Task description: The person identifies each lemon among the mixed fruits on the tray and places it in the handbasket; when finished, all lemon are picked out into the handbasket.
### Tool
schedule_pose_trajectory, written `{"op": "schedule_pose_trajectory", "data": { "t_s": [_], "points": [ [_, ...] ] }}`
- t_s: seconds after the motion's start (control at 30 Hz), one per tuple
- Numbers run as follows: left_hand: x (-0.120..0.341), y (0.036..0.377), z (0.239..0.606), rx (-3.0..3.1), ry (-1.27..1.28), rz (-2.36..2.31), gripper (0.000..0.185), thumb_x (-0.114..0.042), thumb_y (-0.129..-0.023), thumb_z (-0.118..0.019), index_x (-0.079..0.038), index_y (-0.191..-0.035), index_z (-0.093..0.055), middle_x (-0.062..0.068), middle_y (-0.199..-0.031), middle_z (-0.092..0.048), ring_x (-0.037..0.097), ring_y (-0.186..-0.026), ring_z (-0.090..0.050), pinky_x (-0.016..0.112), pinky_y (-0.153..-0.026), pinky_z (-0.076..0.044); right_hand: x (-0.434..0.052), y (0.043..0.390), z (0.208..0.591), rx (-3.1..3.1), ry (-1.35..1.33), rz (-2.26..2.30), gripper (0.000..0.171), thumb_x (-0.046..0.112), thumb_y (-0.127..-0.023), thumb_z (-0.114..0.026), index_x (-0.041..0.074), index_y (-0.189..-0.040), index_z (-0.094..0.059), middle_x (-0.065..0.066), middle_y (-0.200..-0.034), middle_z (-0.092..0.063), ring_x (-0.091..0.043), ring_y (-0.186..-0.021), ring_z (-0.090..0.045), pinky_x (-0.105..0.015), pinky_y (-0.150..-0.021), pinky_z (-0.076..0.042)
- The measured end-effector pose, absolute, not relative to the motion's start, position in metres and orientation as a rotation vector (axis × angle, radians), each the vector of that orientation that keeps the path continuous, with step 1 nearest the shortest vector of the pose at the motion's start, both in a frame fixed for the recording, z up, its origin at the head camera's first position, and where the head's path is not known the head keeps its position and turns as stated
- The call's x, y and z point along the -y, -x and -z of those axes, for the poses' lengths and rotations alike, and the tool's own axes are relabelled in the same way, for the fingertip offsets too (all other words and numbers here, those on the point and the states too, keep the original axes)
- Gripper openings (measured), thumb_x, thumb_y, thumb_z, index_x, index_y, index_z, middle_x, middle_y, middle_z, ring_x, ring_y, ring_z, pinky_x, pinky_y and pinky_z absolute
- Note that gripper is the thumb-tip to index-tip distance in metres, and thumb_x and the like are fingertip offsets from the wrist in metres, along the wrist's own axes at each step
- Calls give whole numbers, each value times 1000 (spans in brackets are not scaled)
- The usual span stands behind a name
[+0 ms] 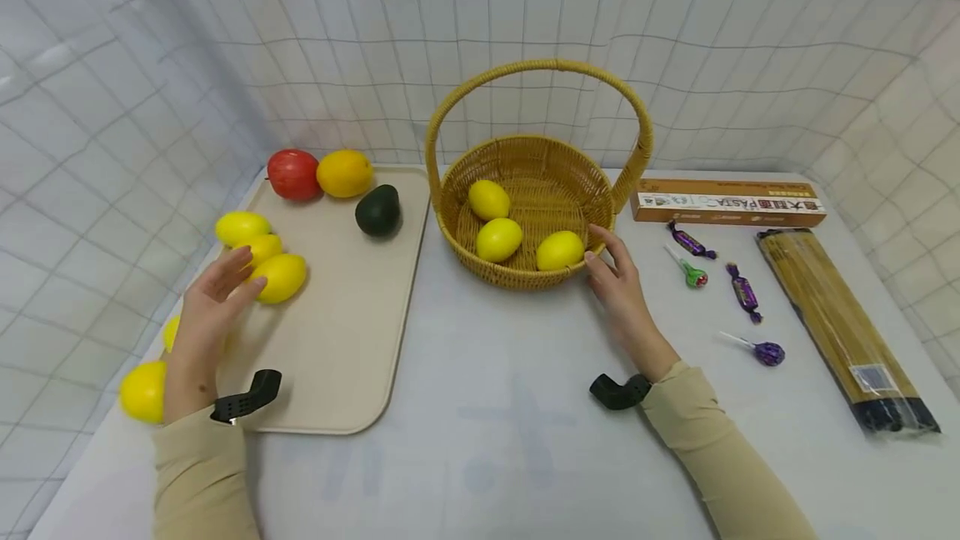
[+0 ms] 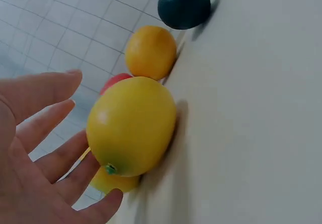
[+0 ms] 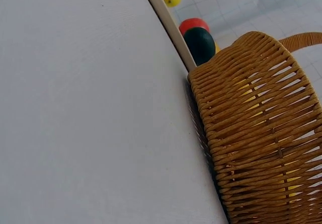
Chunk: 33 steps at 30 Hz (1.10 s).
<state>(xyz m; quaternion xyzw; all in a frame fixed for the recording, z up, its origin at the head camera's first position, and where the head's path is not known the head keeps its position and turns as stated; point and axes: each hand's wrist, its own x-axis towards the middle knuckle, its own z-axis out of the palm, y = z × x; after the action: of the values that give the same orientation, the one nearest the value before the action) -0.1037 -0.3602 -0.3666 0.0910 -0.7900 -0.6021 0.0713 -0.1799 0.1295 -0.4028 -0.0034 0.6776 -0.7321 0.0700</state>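
My left hand [image 1: 210, 307] hovers over the left side of a beige tray [image 1: 352, 340], fingers spread and holding nothing. Right by its fingertips is a yellow lemon [image 1: 282, 278]; in the left wrist view this lemon [image 2: 132, 126] stands just beyond the fingers. More lemons [image 1: 242, 227] lie along the tray's left edge, partly behind the hand. My right hand [image 1: 618, 290] grips the front right rim of a round wicker basket [image 1: 495, 272], index finger over the rim and thumb near it. Three lemons [image 1: 489, 200] sit inside. The right wrist view shows the basket's woven side [image 3: 261, 133], no fingers.
At the tray's back are a red fruit [image 1: 293, 174], an orange-yellow fruit [image 1: 345, 173] and a dark green avocado [image 1: 378, 211]. To the right lie a pasta box [image 1: 727, 202], wrapped candies [image 1: 744, 293], lollipops [image 1: 768, 353] and a long pack of noodles [image 1: 847, 323].
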Motion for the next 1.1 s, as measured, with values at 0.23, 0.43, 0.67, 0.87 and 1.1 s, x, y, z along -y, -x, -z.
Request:
{"op": "schedule_pose_trajectory", "data": {
  "t_s": [0.23,0.43,0.67,0.87,1.1],
  "points": [
    [354,107,381,2816,-203,1315,71,-28,-93,-60,-11,-150,-21,29,-147,-22,51,-121,-31,61,-99,-27,-130,181,406,-2031,51,2197,48,26,-100,-46,20,-145,-32,5,-155,-12,-24,-139,-19,-47,-109,-24],
    [337,110,384,2812,-290,1217,72,-30,-92,-61,-6,-148,-22,32,-138,-31,48,-112,-35,58,-89,-31,-129,180,408,-2040,37,2190,47,26,-100,-46,21,-145,-33,5,-154,-13,-27,-138,-21,-46,-108,-25],
    [324,108,372,2614,-83,1727,58,-16,-92,-61,-15,-144,-35,0,-132,-41,11,-102,-43,12,-79,-40,-131,181,405,-2054,38,2208,46,25,-100,-45,20,-145,-33,5,-154,-13,-26,-137,-22,-45,-108,-26],
    [262,115,321,2557,468,2069,60,-1,-93,-54,-19,-145,-30,7,-135,-34,20,-109,-45,23,-88,-43,-132,180,404,-2071,28,2197,46,24,-101,-44,21,-145,-33,5,-154,-13,-26,-137,-23,-44,-108,-27],
    [143,186,296,2589,678,2223,61,-10,-88,-64,-18,-142,-36,8,-136,-38,27,-111,-45,38,-92,-42,-131,182,407,-2065,45,2199,46,25,-100,-46,20,-145,-34,3,-155,-13,-27,-137,-23,-45,-108,-27]
  ]
}}
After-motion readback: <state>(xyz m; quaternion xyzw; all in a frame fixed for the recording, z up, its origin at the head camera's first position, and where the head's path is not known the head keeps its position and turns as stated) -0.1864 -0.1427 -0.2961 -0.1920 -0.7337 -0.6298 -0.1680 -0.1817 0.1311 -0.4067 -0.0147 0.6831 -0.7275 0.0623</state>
